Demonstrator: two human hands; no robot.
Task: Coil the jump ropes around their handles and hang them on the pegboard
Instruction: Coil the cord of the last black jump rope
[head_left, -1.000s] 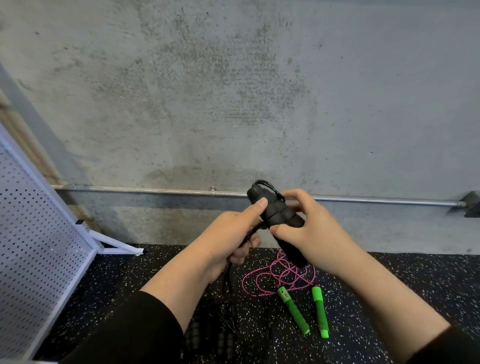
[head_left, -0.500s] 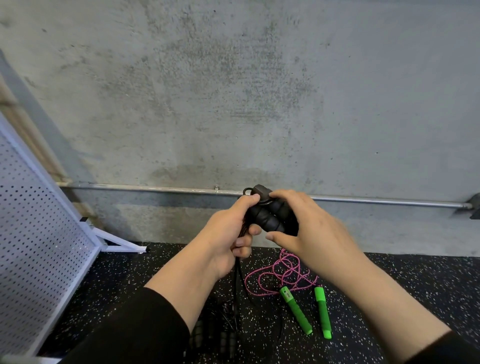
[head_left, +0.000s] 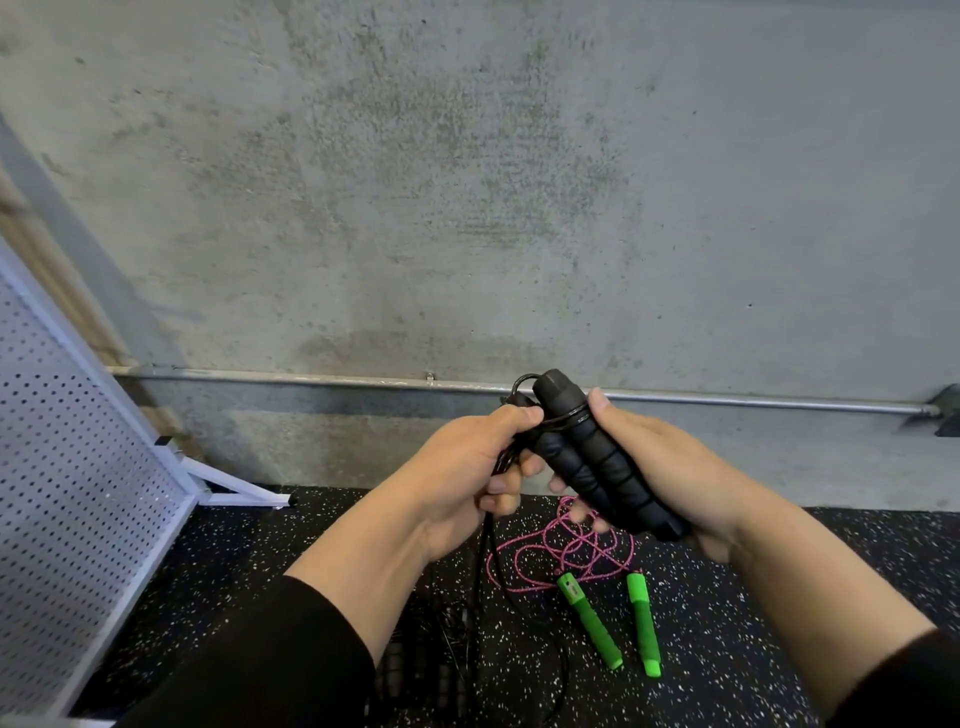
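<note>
Two black handles held together while black cord is wound round their top.

The black handles (head_left: 597, 457) are gripped side by side in the right hand (head_left: 670, 478), fingers curled round them, tilted with tops toward 11 o'clock. The black cord (head_left: 493, 525) is pinched by the left hand (head_left: 467, 467) at 9 o'clock of the handles, its slack hanging to the speckled floor (head_left: 779, 597). A pink rope (head_left: 566, 551) with green handles (head_left: 589, 621) is seen lying at 6 o'clock. The white pegboard (head_left: 72, 467) is stood at 9 o'clock, well apart.
</note>
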